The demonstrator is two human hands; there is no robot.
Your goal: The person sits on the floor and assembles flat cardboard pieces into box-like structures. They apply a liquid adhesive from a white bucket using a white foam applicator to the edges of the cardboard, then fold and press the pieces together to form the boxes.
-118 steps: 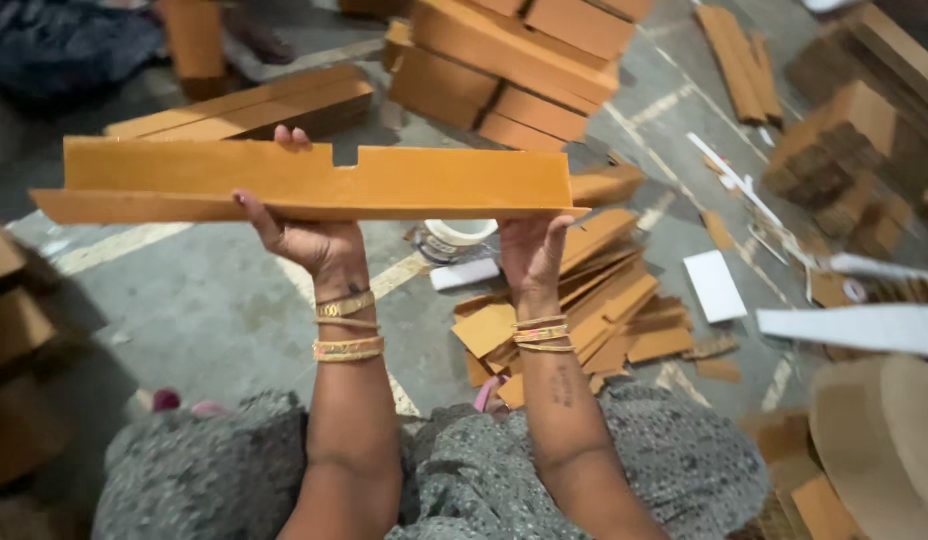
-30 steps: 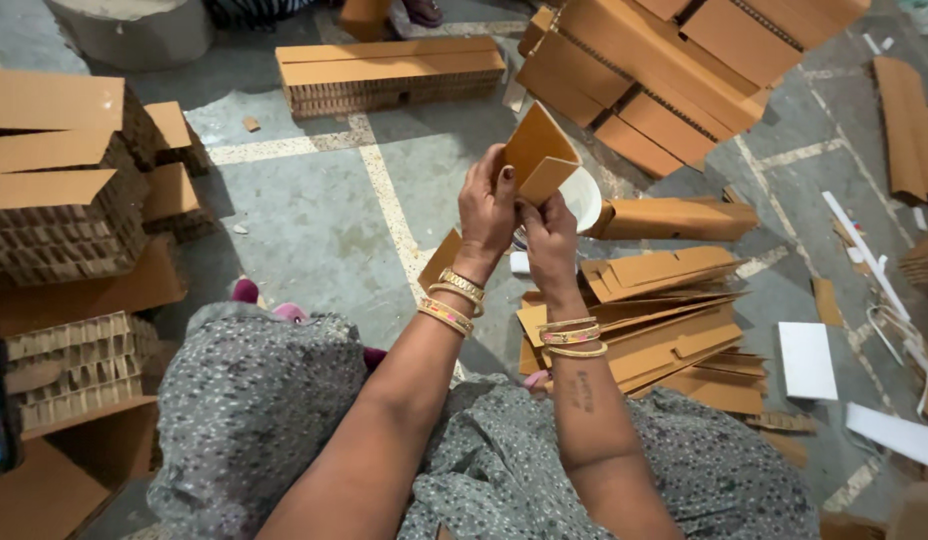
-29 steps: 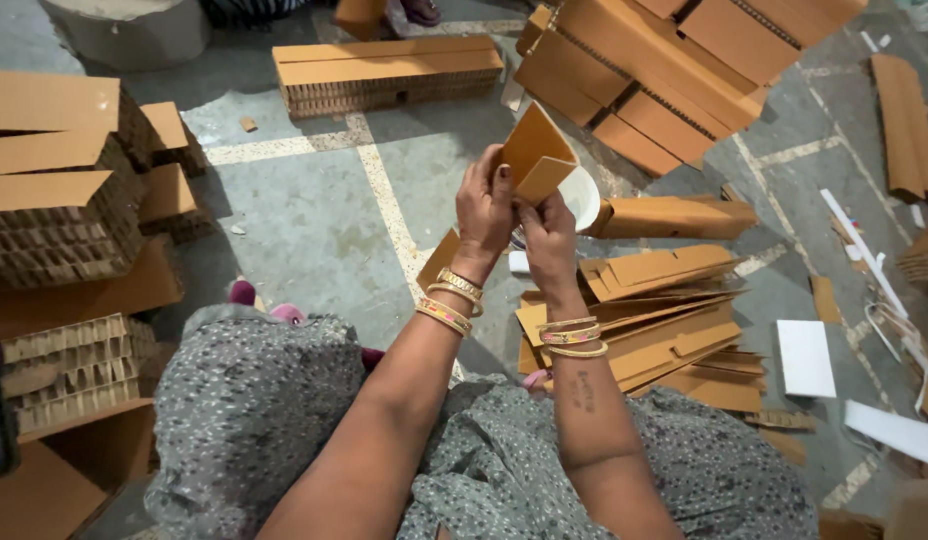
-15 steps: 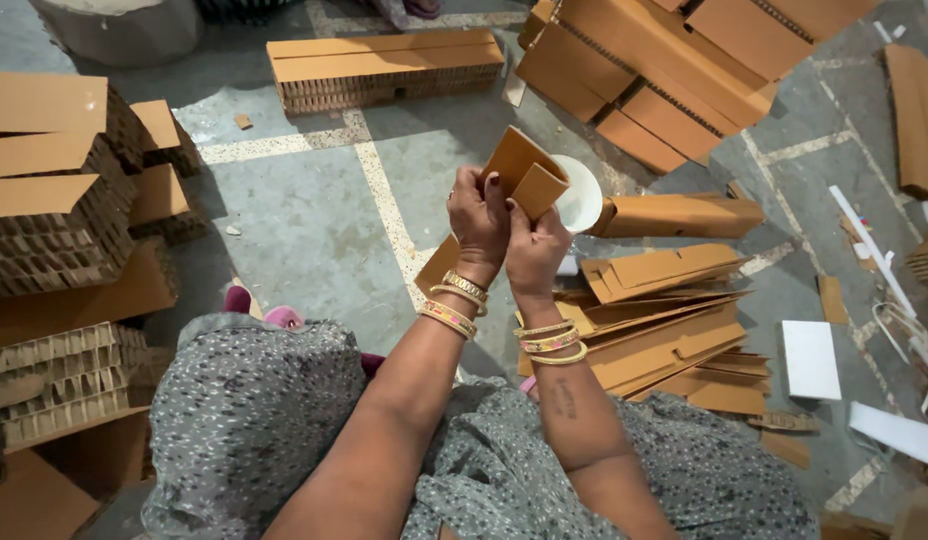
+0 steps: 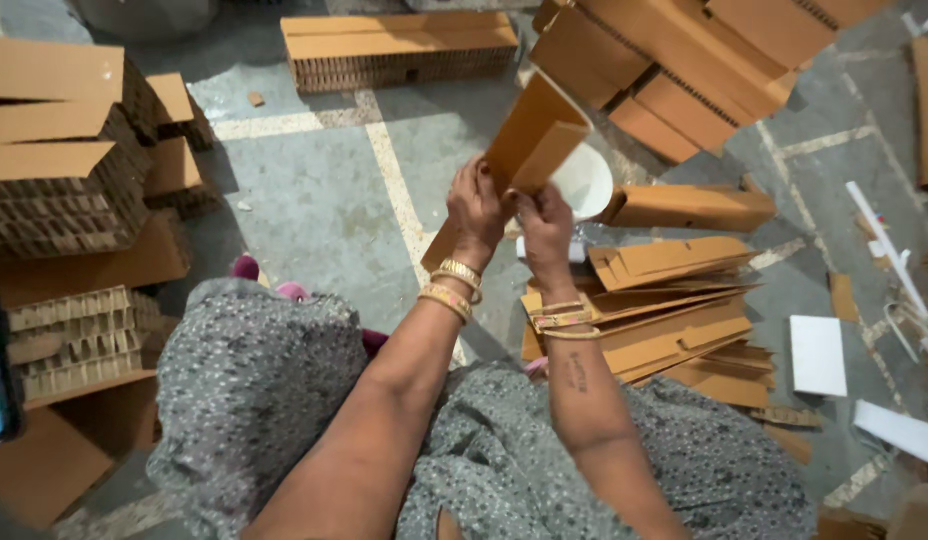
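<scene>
I hold a folded brown cardboard piece [image 5: 532, 140] up in front of me with both hands. My left hand [image 5: 477, 208] grips its lower left edge, and my right hand [image 5: 546, 222] pinches it from the right, close beside the left. Both wrists carry gold bangles. Behind the piece a white round container [image 5: 588, 180] stands on the grey floor. Below my right arm lies a loose pile of flat cardboard strips [image 5: 664, 310].
Stacks of corrugated cardboard [image 5: 54, 150] rise at the left. A long flat bundle [image 5: 399, 45] lies at the far centre and bigger folded boxes [image 5: 684, 60] at the top right. White paper sheets [image 5: 818, 355] and scraps litter the floor at the right.
Earlier I held one long cardboard strip stretched wide between my hands. Now it is folded short and held end-up, with both hands close together and raised a little higher.
</scene>
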